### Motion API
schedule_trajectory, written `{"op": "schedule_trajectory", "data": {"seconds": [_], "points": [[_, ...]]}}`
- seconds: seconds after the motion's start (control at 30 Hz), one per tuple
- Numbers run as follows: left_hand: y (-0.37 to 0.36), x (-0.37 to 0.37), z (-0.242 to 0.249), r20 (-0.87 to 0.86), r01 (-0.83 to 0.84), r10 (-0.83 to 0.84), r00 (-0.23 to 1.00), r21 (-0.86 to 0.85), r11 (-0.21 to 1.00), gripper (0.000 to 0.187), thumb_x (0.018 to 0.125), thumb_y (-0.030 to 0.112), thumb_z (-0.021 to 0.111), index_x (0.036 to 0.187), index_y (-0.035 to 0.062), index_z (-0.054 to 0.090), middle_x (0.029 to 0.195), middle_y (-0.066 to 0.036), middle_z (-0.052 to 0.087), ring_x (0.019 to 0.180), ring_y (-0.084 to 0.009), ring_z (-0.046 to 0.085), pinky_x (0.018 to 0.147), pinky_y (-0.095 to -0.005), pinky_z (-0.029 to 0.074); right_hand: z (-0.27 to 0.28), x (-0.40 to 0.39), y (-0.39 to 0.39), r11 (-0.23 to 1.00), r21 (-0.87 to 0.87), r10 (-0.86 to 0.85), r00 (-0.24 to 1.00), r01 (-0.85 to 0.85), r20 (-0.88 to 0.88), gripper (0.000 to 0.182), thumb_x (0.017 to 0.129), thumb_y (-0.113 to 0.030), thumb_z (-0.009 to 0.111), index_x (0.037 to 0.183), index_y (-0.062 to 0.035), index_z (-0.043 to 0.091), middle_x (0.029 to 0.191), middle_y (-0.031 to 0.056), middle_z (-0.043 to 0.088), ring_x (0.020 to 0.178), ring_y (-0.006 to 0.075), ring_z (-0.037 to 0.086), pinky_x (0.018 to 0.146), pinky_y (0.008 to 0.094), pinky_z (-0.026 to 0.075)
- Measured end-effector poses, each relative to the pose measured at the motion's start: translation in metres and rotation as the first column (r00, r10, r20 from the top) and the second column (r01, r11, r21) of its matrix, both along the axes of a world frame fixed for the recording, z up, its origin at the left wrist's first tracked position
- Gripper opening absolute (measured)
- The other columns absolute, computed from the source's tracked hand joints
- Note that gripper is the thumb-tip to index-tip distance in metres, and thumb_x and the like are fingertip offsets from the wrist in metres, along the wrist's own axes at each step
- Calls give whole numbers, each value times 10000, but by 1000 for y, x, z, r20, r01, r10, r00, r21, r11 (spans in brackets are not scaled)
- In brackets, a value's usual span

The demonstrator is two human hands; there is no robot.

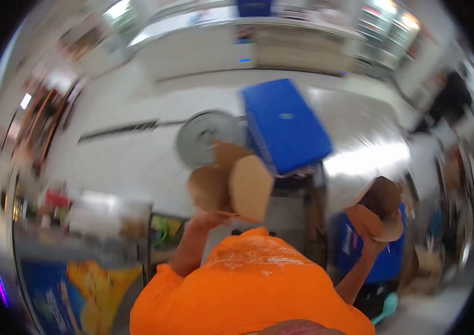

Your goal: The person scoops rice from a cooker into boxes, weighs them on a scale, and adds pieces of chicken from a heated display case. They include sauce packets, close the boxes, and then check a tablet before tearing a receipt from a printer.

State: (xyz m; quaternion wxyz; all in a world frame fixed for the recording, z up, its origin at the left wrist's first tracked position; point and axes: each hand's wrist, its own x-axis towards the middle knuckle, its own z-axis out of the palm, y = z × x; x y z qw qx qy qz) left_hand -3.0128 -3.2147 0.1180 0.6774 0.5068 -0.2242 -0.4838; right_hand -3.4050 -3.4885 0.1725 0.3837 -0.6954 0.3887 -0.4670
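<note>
An unfolded-top brown cardboard food box is in my left hand, held out in front of my body with its flaps standing open. My fingers close on its lower edge. On the right, my right hand grips a second brown cardboard food box, also open at the top and tilted. This box is in front of a blue container. Motion blur hides the inside of both boxes.
Ahead stands a blue lidded bin beside a shiny metal table. A round grey lid or bin top is left of it. A long counter runs along the back. At far right is a person in dark clothes.
</note>
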Motion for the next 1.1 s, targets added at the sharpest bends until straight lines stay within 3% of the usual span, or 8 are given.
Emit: {"op": "schedule_trajectory", "data": {"seconds": [0.1, 0.27, 0.47, 0.57, 0.7, 0.93, 1.0, 1.1], "points": [[56, 27, 15, 5, -174, 174, 985, -1, 985, 723, 575, -17, 828, 1247, 56, 573, 1172, -33, 610, 1060, -167, 576, 794, -315, 511, -27, 108, -19, 967, 69, 251, 966, -246, -57, 1002, 674, -164, 889, 1480, -39, 306, 1412, 108, 437, 1275, 225, 459, 1077, 364, 375], [103, 70, 8, -13, -441, 442, 897, 28, 897, 655, 629, -42, 811, 1236, 44, 580, 1182, -49, 609, 1093, -180, 577, 842, -329, 521, 12, 303, 14, 784, -1, 618, 780, -621, 96, 1020, 666, -195, 898, 1481, -66, 299, 1384, 97, 461, 1235, 215, 494, 1032, 349, 421], [118, 157, 14, 27, -726, 726, 688, 45, 686, 571, 693, -46, 794, 1219, 41, 591, 1173, -69, 618, 1103, -198, 586, 900, -346, 527, -4, 492, 9, 586, 176, 785, 608, -791, 118, 1043, 625, -209, 933, 1450, -91, 306, 1351, 85, 458, 1244, 226, 476, 1055, 383, 412], [126, 215, -12, -56, -790, 788, 613, -80, 608, 593, 703, -17, 812, 1244, 44, 578, 1198, -89, 619, 1123, -217, 590, 942, -361, 518, -6, 612, 11, 401, 88, 888, 411, -912, 207, 1019, 643, -199, 923, 1447, -96, 306, 1351, 82, 459, 1255, 225, 465, 1064, 386, 404], [141, 283, 23, -260, -815, 774, 578, -232, 531, 651, 711, 25, 826, 1300, 45, 548, 1267, -119, 605, 1206, -258, 566, 996, -405, 501, -12, 762, 36, 300, 138, 929, 322, -944, 183, 969, 660, -173, 900, 1430, -87, 318, 1320, 84, 470, 1240, 226, 475, 1047, 382, 413], [191, 345, -33, -443, -961, 870, 218, -252, 113, 527, 789, 0, 762, 1259, 82, 536, 1199, -83, 604, 1142, -269, 584, 908, -427, 558, -58, 1003, 168, -140, 282, 977, -86, -949, 195, 839, 681, -68, 811, 1389, -32, 362, 1269, 89, 514, 1176, 196, 515, 983, 335, 460], [208, 375, -58, -355, -992, 933, 65, -128, 20, 525, 799, 31, 764, 1262, 84, 522, 1212, -84, 590, 1135, -274, 587, 872, -412, 577, -133, 1086, 209, -273, 243, 959, -243, -931, 147, 897, 674, -140, 838, 1401, -47, 322, 1279, 108, 484, 1207, 226, 491, 1007, 375, 437], [245, 430, -58, -151, -995, 983, -102, 19, -100, 560, 808, 66, 768, 1291, 83, 485, 1270, -96, 558, 1138, -283, 585, 866, -420, 582, -108, 1158, 314, -496, 212, 849, -420, -842, 320, 939, 651, -124, 866, 1404, -54, 310, 1286, 108, 471, 1220, 228, 478, 1020, 384, 433]]}}
